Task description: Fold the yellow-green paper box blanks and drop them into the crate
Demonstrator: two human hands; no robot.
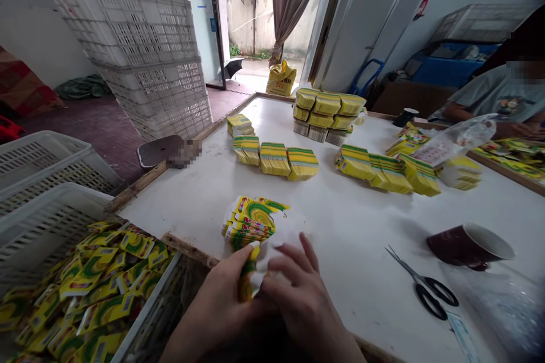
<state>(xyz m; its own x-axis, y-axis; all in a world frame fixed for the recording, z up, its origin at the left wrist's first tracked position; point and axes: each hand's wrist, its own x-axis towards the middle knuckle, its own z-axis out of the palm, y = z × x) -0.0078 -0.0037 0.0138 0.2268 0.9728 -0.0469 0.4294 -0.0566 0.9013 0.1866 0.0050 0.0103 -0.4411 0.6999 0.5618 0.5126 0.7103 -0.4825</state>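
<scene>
My left grip [223, 286] is closed around a small yellow-green carton [247, 278], holding it upright just above the near edge of the table [191, 207]. My right grip [300, 292] is beside it, fingers bent over the carton's white part; they are blurred, and I cannot tell whether they pinch it or only touch it. Just beyond my hands, on the table, lies a fanned pile of flat cartons [251, 221], printed with green swirls. To my right, well apart from the pile, are black-handled scissors [419, 279], blades pointing away from me, and past them a dark red mug [449, 244] lying tilted, with crumpled clear plastic [511, 309] near it. To my left, below the table edge, a white crate [46, 210] holds a loose heap of yellow cartons [97, 278]. Farther across the table stand bundled cartons: a left row [275, 159], a right row [385, 173], and behind them a stacked block [326, 110]. A clear bag [460, 139] lies beyond the right row, near a dark cup [406, 117]. At the far right a person in a light shirt [498, 96] sits by more yellow packets [515, 159]. Beyond the table, tall white crates [145, 57] rise at the left, and a yellow sack [281, 79] stands by the doorway.
</scene>
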